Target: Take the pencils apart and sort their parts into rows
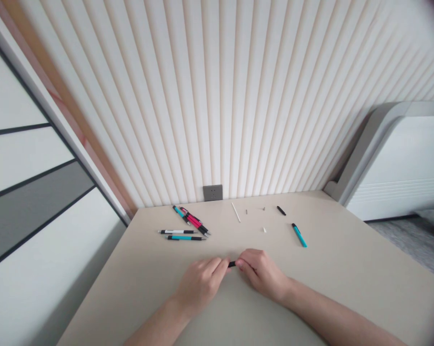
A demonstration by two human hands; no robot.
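**Two hands, one tiny black pen piece, and a bunch of pens lying around**

Quick look at my desk view here. Down at the front edge of the shot, well in front of the wall socket [213, 192], the left hand [198, 283] and right hand [262, 274] meet over the beige worktop [310, 276]. Each grip is pressed together, with the fingertips of both hands pinching a short black pen piece [231, 264] between them. Most of it is buried in the fingers, so only a small bit of black shows.

Everything else sits closer to the socket. Just in front of it and to the left, a teal-and-black pen [181, 215] and a pink-and-black pen [195, 222] lie crossed over each other. Right below those, a white-and-black pen [177, 231] and another teal-and-black pen [185, 238] lie side by side, nearly touching.

Just right of the socket there's a thin white stick [236, 212], plus a couple of tiny bits too small to make out [246, 211]. Further right are a short black pen part [281, 210] and a teal pen barrel [299, 235], lying at an angle. A small white scrap [264, 229] sits out in front of those.

The socket itself is set in a ribbed white wall panel [217, 96].
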